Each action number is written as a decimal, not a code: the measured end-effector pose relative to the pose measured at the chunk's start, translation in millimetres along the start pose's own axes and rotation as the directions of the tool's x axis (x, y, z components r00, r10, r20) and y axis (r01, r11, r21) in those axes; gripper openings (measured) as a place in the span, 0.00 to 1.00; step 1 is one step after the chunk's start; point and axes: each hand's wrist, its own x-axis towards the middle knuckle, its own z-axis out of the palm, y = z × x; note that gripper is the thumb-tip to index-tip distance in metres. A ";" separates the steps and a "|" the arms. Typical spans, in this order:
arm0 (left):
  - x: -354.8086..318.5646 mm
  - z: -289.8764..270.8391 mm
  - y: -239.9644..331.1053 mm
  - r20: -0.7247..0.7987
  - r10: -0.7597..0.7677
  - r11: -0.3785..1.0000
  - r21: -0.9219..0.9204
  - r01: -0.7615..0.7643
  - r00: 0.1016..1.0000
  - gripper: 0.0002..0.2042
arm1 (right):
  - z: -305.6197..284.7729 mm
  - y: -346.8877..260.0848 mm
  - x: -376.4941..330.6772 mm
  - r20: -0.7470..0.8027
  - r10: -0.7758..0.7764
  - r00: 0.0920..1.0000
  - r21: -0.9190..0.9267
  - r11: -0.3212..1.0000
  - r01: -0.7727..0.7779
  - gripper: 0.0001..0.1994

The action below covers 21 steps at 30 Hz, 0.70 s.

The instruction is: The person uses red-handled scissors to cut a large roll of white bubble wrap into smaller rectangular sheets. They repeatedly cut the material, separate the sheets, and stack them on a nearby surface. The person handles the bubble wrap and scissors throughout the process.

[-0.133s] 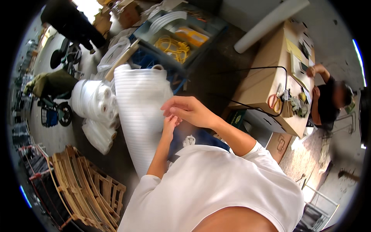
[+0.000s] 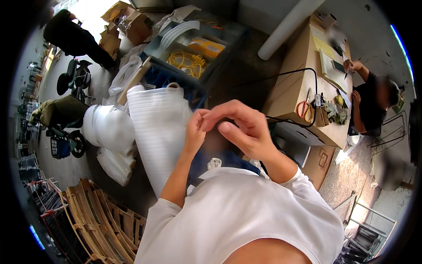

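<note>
In the head view, both hands are raised in front of the white shirt (image 2: 255,207), fingertips brought together. The right hand (image 2: 247,131) is bent in a loose arch, with a wide gap left between thumb and fingers. The left hand (image 2: 196,132) is half closed, its fingertips partly covered by the other's; whether anything is pinched there cannot be told. The white roll (image 2: 154,125), ribbed and tall, is seen just beyond the left hand, its right side partly overlapped by it; contact cannot be judged. To the roll's left, a plastic-wrapped bundle (image 2: 107,125) is set, with a clear roll (image 2: 115,165) laid below it. Pallets (image 2: 99,215) are stacked on the floor at the lower left. Beyond the white roll's top, a yellow cable (image 2: 187,65) is coiled in a grey bin (image 2: 213,68), beside a yellow pack (image 2: 206,46) and curved white strips (image 2: 176,33). On the bench (image 2: 303,66) to the right, scissors (image 2: 304,111) are placed near the near left corner, and a notebook (image 2: 332,75) is laid along the right edge, where a hand (image 2: 348,66) of a seated co-worker (image 2: 376,103) is held. Behind the bench's far end, a white tube (image 2: 288,30) is leaned at a slant. At the upper left, a person in dark clothes (image 2: 77,39) is seen.
</note>
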 end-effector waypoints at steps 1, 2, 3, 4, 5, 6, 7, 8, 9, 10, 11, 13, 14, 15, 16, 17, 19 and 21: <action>3.4 16.1 38.2 0.014 0.149 0.985 0.082 -0.149 0.989 0.06 | -8.7 -16.1 -6.0 -0.041 -0.182 0.982 -0.023 0.983 0.181 0.08; 3.8 32.7 74.5 0.039 0.284 0.946 0.149 -0.286 0.958 0.06 | -16.3 -37.9 -15.8 -0.069 -0.240 0.968 -0.053 0.970 0.237 0.09; 4.2 45.0 105.4 0.094 0.466 0.877 0.081 -0.473 0.880 0.07 | -22.6 -52.2 -15.4 -0.065 -0.493 0.868 -0.133 0.866 0.482 0.09; 2.4 55.5 133.4 0.144 0.658 0.732 0.110 -0.673 0.739 0.08 | -28.7 -69.4 -20.3 -0.055 -0.620 0.783 -0.197 0.775 0.600 0.09; 4.0 47.1 154.6 0.327 0.811 0.468 0.137 -0.873 0.486 0.15 | -34.3 -78.2 -25.7 -0.046 -0.678 0.734 -0.228 0.722 0.653 0.08; -14.6 51.3 170.8 0.240 0.865 0.449 0.025 -0.893 0.441 0.22 | -37.3 -90.5 -32.6 -0.033 -0.728 0.685 -0.269 0.666 0.695 0.08; -35.8 58.2 195.2 0.221 0.907 0.374 -0.033 -0.927 0.358 0.21 | -36.5 -113.0 -42.4 -0.014 -0.773 0.634 -0.294 0.609 0.737 0.08; -47.3 55.3 195.7 0.205 0.928 0.324 -0.026 -0.946 0.312 0.20 | -40.3 -105.2 -42.5 0.001 -0.791 0.612 -0.268 0.590 0.762 0.08; -49.2 65.7 205.1 0.218 0.945 0.271 -0.100 -0.957 0.245 0.20 | -45.6 -113.5 -53.0 0.000 -0.814 0.580 -0.329 0.548 0.769 0.08; -50.6 76.5 210.1 0.227 0.952 0.244 -0.163 -0.956 0.204 0.19 | -48.4 -122.3 -62.6 0.004 -0.829 0.559 -0.382 0.515 0.767 0.08; -52.7 84.1 212.9 0.234 0.956 0.225 -0.193 -0.955 0.178 0.19 | -50.2 -125.3 -68.4 0.006 -0.848 0.530 -0.416 0.480 0.773 0.08; -53.6 98.2 211.7 0.242 0.958 0.213 -0.232 -0.949 0.156 0.18 | -53.2 -130.0 -80.6 0.006 -0.869 0.495 -0.465 0.436 0.771 0.08; -58.1 102.6 212.5 0.237 0.960 0.206 -0.243 -0.948 0.148 0.17 | -54.7 -132.5 -84.5 0.007 -0.876 0.482 -0.481 0.420 0.769 0.08; -56.5 107.2 212.1 0.235 0.961 0.203 -0.255 -0.945 0.143 0.17 | -55.4 -135.0 -88.1 0.015 -0.883 0.470 -0.498 0.401 0.769 0.08; -57.5 110.7 211.7 0.238 0.960 0.207 -0.258 -0.944 0.146 0.16 | -56.3 -136.1 -92.0 0.015 -0.889 0.458 -0.510 0.387 0.768 0.07; -57.6 112.8 209.6 0.233 0.963 0.199 -0.267 -0.943 0.137 0.16 | -56.8 -137.2 -94.3 0.025 -0.894 0.447 -0.519 0.370 0.770 0.07; -55.2 115.9 206.6 0.227 0.964 0.203 -0.288 -0.936 0.139 0.15 | -57.0 -140.9 -98.3 0.030 -0.907 0.420 -0.535 0.340 0.773 0.07; -51.8 118.6 205.5 0.239 0.958 0.228 -0.297 -0.927 0.159 0.14 | -62.1 -147.9 -102.3 -0.004 -0.924 0.382 -0.575 0.315 0.755 0.07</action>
